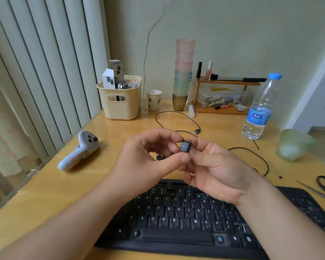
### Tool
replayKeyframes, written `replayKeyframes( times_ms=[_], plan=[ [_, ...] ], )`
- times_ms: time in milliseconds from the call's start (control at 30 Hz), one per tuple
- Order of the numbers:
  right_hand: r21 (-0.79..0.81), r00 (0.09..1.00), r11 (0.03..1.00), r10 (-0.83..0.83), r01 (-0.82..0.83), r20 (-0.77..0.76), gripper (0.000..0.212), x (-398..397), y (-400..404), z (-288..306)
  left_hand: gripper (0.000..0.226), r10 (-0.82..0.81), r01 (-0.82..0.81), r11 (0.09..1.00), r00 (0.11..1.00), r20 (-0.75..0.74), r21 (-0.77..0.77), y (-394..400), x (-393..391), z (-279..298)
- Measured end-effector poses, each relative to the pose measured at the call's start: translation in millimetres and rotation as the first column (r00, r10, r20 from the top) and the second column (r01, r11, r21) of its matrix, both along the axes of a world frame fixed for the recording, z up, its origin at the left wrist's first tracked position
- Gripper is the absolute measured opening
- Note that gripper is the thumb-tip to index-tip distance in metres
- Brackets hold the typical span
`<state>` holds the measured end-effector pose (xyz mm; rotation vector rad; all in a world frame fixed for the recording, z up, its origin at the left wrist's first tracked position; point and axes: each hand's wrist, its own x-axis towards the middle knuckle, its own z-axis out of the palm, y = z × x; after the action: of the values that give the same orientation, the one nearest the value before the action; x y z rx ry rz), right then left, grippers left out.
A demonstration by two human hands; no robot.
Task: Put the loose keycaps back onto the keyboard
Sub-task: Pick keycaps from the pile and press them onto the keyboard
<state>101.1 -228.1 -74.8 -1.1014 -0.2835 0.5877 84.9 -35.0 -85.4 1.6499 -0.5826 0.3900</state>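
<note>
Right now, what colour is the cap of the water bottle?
Blue. The cap of the water bottle shows best in the head view.

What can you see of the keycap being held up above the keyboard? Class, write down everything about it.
The keycap is a small, dark grey, square cap that looks like plastic, with a white left-pointing arrow printed on its top face. It is off the keyboard, raised in the air beyond its far edge, its top face tilted towards the camera. The fingertips of the left hand and the right hand pinch it between them. Its underside is hidden.
</note>
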Motion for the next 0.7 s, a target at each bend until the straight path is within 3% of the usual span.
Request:
replayKeyframes(
  times_ms=[67,500,700],
  plan=[
    [-0.019,1.0,1.0,-0.022,0.022,-0.004,0.011,-1,2,-1,0.034,0.014,-0.014,1.0,1.0,0.017,0.024,0,1,-1],
    [-0.082,0.998,0.997,-0.005,0.01,0.061,0.017,-3,-3,6,0.026,0.053,-0.061,0.992,0.996,0.077,0.112,3,2,-2],
    [-0.086,0.993,0.995,0.06,-0.051,0.103,0.048,1,-13,10,0.028,0.054,-0.064,0.99,0.995,0.085,0.123,3,1,-1]
  ],
)
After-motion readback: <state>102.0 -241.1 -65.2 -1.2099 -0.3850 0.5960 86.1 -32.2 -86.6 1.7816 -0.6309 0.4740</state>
